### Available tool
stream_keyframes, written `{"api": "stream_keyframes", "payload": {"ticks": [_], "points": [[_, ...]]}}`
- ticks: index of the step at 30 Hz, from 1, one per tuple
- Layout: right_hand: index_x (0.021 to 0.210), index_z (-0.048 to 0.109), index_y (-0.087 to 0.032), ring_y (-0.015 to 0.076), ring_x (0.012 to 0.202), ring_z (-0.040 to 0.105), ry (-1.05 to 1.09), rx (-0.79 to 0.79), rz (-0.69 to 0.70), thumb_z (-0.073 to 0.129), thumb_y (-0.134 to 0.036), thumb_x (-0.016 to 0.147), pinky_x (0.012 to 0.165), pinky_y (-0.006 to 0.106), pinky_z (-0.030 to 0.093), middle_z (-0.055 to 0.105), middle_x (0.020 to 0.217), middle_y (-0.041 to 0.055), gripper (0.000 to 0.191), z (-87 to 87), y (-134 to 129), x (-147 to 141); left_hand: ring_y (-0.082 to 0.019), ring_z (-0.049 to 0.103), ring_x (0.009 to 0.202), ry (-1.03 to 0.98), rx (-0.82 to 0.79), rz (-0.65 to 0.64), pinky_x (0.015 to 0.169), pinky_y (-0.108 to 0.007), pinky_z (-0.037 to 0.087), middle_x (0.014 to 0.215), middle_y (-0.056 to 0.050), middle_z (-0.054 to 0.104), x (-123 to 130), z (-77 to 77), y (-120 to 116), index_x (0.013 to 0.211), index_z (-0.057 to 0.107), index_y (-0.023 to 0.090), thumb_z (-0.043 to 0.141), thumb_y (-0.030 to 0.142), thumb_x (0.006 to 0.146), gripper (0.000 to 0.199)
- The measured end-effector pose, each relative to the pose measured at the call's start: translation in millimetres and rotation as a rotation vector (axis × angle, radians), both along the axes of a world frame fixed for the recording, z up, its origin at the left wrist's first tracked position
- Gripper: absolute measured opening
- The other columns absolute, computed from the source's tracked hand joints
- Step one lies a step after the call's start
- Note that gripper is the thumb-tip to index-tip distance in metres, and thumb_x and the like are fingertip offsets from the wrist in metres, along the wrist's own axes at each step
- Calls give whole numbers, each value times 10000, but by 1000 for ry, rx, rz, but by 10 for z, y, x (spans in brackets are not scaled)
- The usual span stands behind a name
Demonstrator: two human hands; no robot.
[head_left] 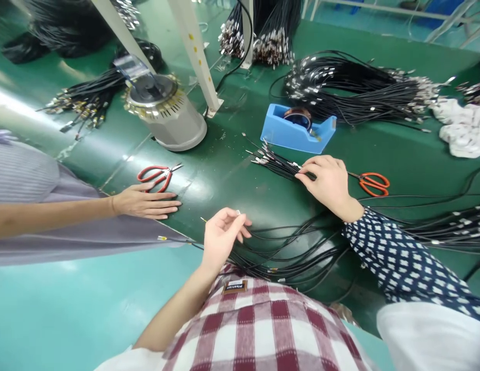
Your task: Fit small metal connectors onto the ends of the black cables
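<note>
My left hand (224, 234), fingers pinched together, holds a thin black cable by its end near the table's front edge. A small white tip (238, 212) shows at the fingertips. Farther right, my right hand (328, 185) is closed on a bundle of short black cable ends (276, 164) with silver and white tips pointing left. Long black cables (301, 247) run below both hands along the table edge, partly over my checked apron (278, 319). Orange-handled scissors (373, 184) lie just right of my right hand, their blades partly hidden behind it.
A co-worker's hand (150, 202) lies flat at left beside red-handled pliers (162, 175). Beyond stand a grey round device (174, 121), a white post (197, 56) and a blue tape dispenser (294, 136). A coiled cable bundle (351, 87) and white cloth (464, 126) lie back right.
</note>
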State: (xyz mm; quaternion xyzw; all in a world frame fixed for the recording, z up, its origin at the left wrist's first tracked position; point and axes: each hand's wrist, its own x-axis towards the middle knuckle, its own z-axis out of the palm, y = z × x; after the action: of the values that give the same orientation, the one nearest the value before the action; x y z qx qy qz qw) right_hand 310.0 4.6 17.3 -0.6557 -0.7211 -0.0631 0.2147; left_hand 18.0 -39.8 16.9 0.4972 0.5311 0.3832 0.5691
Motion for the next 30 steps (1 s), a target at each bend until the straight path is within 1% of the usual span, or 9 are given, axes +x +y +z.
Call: {"api": "stream_keyframes", "payload": {"ticks": [3, 6, 8, 10, 12, 14, 20, 25, 30], "points": [[799, 676, -229, 270, 1054, 621, 161, 84, 53, 665, -335, 881, 943, 448, 414, 713, 1025, 67, 134, 141, -112, -22, -273, 609, 963, 557, 347, -23, 860, -442, 476, 976, -92, 689, -113, -46, 4, 686, 559, 196, 689, 353, 819, 244], [827, 648, -251, 279, 1098, 621, 306, 123, 160, 664, -304, 876, 978, 477, 441, 680, 1065, 83, 74, 308, -320, -99, -352, 517, 1129, 826, 409, 20, 952, -513, 404, 1114, -133, 650, -187, -28, 68, 789, 617, 195, 760, 355, 752, 217], [834, 630, -261, 296, 1107, 623, 333, 128, 226, 679, -267, 853, 974, 500, 452, 671, 1061, 85, 53, 370, -483, -184, -306, 560, 1063, 611, 326, 42, 880, -433, 452, 1156, -137, 646, -182, 35, 168, 986, 638, 193, 772, 383, 746, 334], [847, 621, -266, 306, 1090, 633, 292, 121, 306, 709, -236, 820, 984, 528, 441, 677, 1045, 79, 97, 368, -636, -279, -210, 617, 849, 166, 156, 17, 699, -323, 476, 1158, -131, 671, -144, 138, 301, 1162, 592, 192, 724, 449, 799, 464], [861, 618, -273, 311, 1071, 647, 217, 88, 394, 730, -219, 797, 1015, 562, 405, 696, 1035, 68, 140, 314, -760, -364, -141, 606, 634, -267, -27, 15, 525, -260, 418, 1101, -135, 708, -107, 267, 428, 1202, 554, 177, 669, 529, 838, 519], [874, 620, -279, 311, 1070, 656, 151, 36, 467, 727, -218, 802, 1046, 583, 360, 717, 1032, 57, 142, 246, -848, -426, -108, 585, 532, -491, -53, 77, 458, -220, 377, 925, -95, 738, -103, 391, 501, 1112, 578, 163, 695, 516, 832, 465], [906, 633, -264, 312, 1134, 633, 131, -173, 689, 714, -329, 847, 1120, 625, 216, 728, 1101, 55, 119, 258, -829, -477, -83, 563, 406, -480, -16, 18, 387, -171, 395, 643, -16, 687, -220, 517, 291, 864, 614, 146, 713, 393, 861, 266], [1043, 669, -266, 243, 1081, 643, 665, -268, 498, 603, -333, 938, 987, 456, 469, 707, 1106, 85, 141, 567, -461, -704, -120, 617, 407, -425, -102, -138, 377, -200, 473, 687, -40, 719, -152, 458, 5, 875, 606, 136, 693, 387, 882, 265], [826, 701, -216, 200, 956, 669, 920, -435, 529, 660, -340, 895, 936, 366, 501, 710, 989, 51, 148, 644, -172, -1081, -129, 651, 444, -418, -220, -192, 427, -211, 527, 706, -45, 723, -34, 338, -205, 888, 578, 143, 678, 409, 891, 284]]}}
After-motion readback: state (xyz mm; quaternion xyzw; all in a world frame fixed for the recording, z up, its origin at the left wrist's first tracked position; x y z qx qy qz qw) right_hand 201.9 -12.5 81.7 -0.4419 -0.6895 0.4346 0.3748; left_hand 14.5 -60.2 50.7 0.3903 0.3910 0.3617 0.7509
